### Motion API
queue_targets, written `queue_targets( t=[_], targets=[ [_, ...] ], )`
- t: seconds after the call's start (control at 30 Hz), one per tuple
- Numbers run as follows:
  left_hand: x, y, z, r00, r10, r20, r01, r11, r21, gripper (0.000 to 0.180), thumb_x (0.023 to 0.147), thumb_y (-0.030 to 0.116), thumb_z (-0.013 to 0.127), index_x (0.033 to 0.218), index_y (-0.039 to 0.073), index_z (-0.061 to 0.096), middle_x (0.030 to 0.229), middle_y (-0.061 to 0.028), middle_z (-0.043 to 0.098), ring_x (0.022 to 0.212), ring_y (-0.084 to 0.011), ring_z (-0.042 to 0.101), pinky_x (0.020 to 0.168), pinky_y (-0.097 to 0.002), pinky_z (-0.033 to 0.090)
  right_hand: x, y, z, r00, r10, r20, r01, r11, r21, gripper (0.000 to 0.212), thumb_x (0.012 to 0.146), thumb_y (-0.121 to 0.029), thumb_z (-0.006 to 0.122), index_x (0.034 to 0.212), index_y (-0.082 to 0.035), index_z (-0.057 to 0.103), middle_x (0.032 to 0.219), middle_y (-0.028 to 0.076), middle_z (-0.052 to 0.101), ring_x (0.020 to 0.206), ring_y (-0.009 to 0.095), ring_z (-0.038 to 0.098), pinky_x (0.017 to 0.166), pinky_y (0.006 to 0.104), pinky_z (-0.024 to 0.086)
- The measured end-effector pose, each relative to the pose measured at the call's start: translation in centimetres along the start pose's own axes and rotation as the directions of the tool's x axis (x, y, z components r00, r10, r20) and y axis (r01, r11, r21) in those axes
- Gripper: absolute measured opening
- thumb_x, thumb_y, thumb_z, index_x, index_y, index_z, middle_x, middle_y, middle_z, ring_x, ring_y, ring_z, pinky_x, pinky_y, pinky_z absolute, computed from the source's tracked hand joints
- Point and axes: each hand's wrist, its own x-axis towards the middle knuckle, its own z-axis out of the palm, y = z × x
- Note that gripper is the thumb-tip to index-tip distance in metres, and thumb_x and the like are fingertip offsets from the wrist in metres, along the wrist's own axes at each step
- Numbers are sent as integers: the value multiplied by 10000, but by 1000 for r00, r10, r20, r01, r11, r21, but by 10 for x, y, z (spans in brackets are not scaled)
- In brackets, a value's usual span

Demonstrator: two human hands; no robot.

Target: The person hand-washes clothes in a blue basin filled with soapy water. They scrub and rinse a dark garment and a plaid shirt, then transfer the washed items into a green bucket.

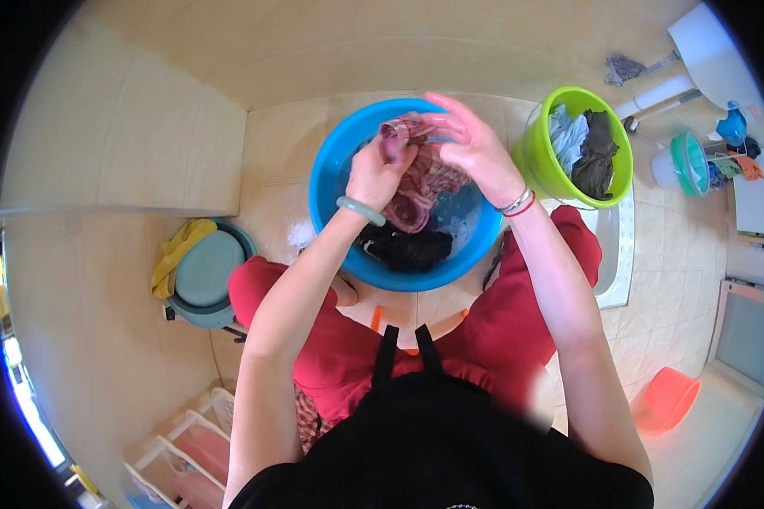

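Garment (437, 174) (one, pink plaid) is getting clutched by left hand (373, 180); right hand (484, 154) is splaying open; one blue basin (324, 195) is sitting below.

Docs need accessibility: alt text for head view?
Left hand grips a red checked garment over a blue basin; right hand open beside it. Dark cloth lies in the basin; a green bucket of clothes stands at right.

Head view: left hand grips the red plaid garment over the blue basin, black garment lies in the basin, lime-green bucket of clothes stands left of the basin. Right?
One error: the lime-green bucket of clothes stands right of the blue basin, as the head view shows. The left hand, red plaid garment and black garment are as you say.
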Motion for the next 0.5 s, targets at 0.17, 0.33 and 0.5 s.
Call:
queue_targets(
  t=[0.17, 0.33, 0.5],
  targets=[
    [-7, 39, 0, 978, -209, 18, 182, 804, -566, 235, 886, 59, 645, 1112, 4, 616, 1039, -30, 661, 924, -107, 600, 811, -263, 482, -13, 81, -48, 993, -79, 91, 117, 440, -890, 622, 718, -89, 646, 1315, -103, 476, 1369, 140, 475, 1259, 296, 456, 999, 372, 409],
    [8, 21, -23, 926, -350, -144, 107, 608, -787, 242, 877, 121, 647, 1090, 13, 613, 1004, -43, 663, 942, -150, 612, 872, -294, 458, -3, 100, -62, 950, 149, -275, -230, 928, -293, 104, 767, -63, 629, 869, -53, 609, 916, 41, 646, 898, 123, 598, 814, 245, 460],
    [0, -52, -18, 909, -388, -154, 204, 735, -647, 682, 723, -121, 578, 1356, 58, 398, 1260, -98, 543, 1112, -221, 542, 953, -339, 442, 3, 64, -26, 945, 139, -295, -25, 933, 360, 162, 789, 3, 536, 942, -41, 564, 869, -9, 590, 799, 83, 558, 753, 226, 447]
  ],
)
